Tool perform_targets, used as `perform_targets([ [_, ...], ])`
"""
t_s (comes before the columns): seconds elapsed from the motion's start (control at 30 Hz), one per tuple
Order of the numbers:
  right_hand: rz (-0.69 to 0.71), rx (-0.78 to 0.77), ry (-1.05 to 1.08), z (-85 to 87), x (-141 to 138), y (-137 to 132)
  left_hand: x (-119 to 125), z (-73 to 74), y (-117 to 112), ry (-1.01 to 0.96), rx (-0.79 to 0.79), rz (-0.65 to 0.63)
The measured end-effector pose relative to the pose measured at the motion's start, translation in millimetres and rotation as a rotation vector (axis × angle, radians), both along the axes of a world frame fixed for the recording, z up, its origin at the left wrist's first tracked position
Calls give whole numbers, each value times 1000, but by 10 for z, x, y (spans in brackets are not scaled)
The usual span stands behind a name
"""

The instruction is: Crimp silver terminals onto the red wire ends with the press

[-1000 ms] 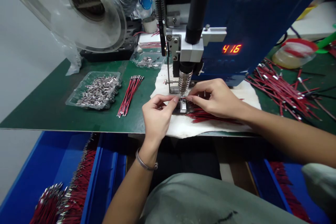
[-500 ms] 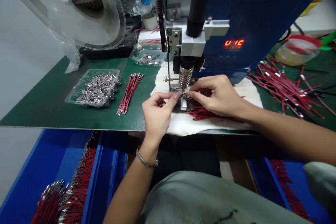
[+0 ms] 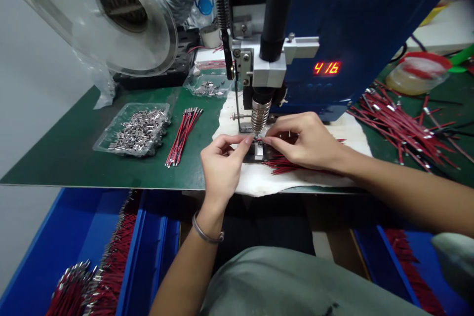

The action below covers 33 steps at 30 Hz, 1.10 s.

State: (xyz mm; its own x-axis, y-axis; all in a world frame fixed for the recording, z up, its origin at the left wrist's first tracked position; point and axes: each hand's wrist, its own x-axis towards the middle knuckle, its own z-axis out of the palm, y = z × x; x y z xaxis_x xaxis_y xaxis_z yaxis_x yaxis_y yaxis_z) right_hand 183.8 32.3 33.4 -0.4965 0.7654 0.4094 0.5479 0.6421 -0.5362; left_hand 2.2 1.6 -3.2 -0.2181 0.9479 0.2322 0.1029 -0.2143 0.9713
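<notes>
Nothing on the bench has shifted since half a second ago; my view has tipped slightly, bringing an upper row of red digits back in at the top edge. Landmark for all places: the blue machine (image 3: 318, 96).

- Blue bin (image 3: 52, 252): nearest, below and left of the machine; bunched red wires along one side.
- My left hand (image 3: 224, 160): at the machine's foot, left side; thumb and forefinger pinched, other fingers curled. What it grips, I cannot tell.
- My right hand (image 3: 311, 140): at the foot, right side; thumb and forefinger closed on a red wire (image 3: 264, 140).
- That wire: directly under the machine's spring (image 3: 260, 116), between my hands; long axis apparently crosswise, left to right. Its visible bit lies nearer my right fingertips.
- Loose wires (image 3: 283, 164): on white cloth (image 3: 255, 186) before the machine, beneath my right hand.
- Wire bundle (image 3: 184, 136), then tray (image 3: 107, 131) of metal pieces: left of the machine.
- Machine front: readout (image 3: 326, 68) "416"; upper digits cut off. No brand legible.
</notes>
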Motion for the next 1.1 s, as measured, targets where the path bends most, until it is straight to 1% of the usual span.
perform_targets([
  [0.3,-18,28,6,-13,-8,-8,-8,-7,-7,-10,-17,-7],
  [0.57,-60,17,21,-4,-33,-26,1,-5,-12,4,-9,2],
  [0.9,-112,-81,80,-21,-35,-21,5,-11,-10,-14,14,-10],
  [1.0,-112,-130,80,-31,-28,-7,7,-10,-14,-24,10,-15],
  [1.1,-113,-144,87,-33,-25,-4,7,-14,-16,-28,2,-12],
])
